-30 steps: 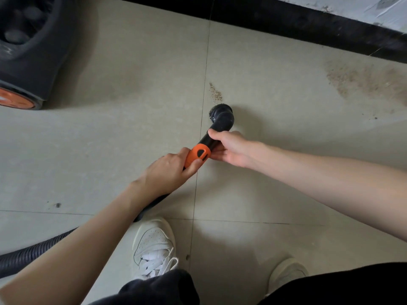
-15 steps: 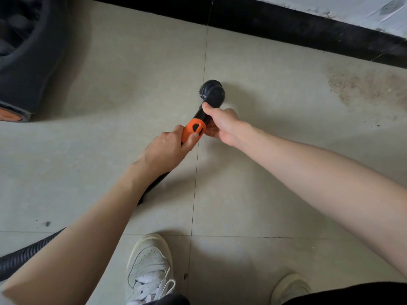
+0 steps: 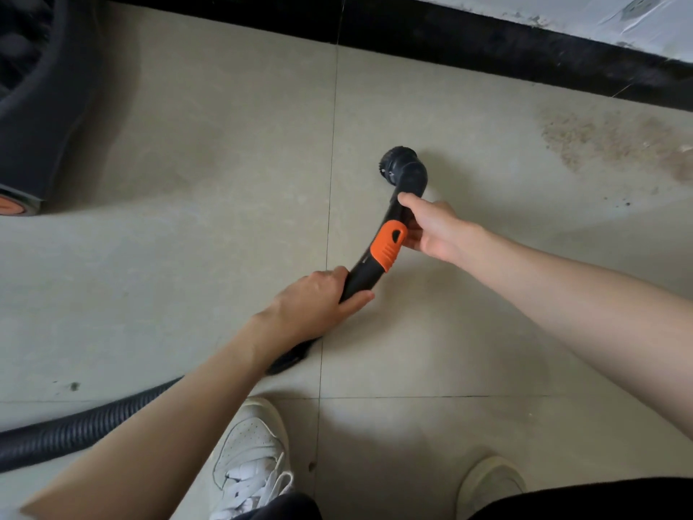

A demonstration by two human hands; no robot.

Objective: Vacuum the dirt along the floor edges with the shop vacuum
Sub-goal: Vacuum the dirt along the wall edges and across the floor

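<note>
Both hands (image 3: 431, 228) grip the nozzle (image 3: 403, 170) wand (dirt (image 3: 615, 142) rightward).

wand (image 3: 365, 273) black, orange clip | hose (image 3: 75, 431) black, ribbed | floor (image 3: 187, 182) beige | shoes (image 3: 251, 459) white

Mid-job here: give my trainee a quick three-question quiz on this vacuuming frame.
1. True or false: the round brush nozzle already sits on the dirt patch.
2. Which hand grips the wand nearest the orange slider? A) left hand B) right hand
3. Fill in: the ribbed hose leaves the frame at the ____ edge.

Key: 1 false, the patch lies apart, to the nozzle's right, near the black baseboard. 2 B. 3 left.
</note>
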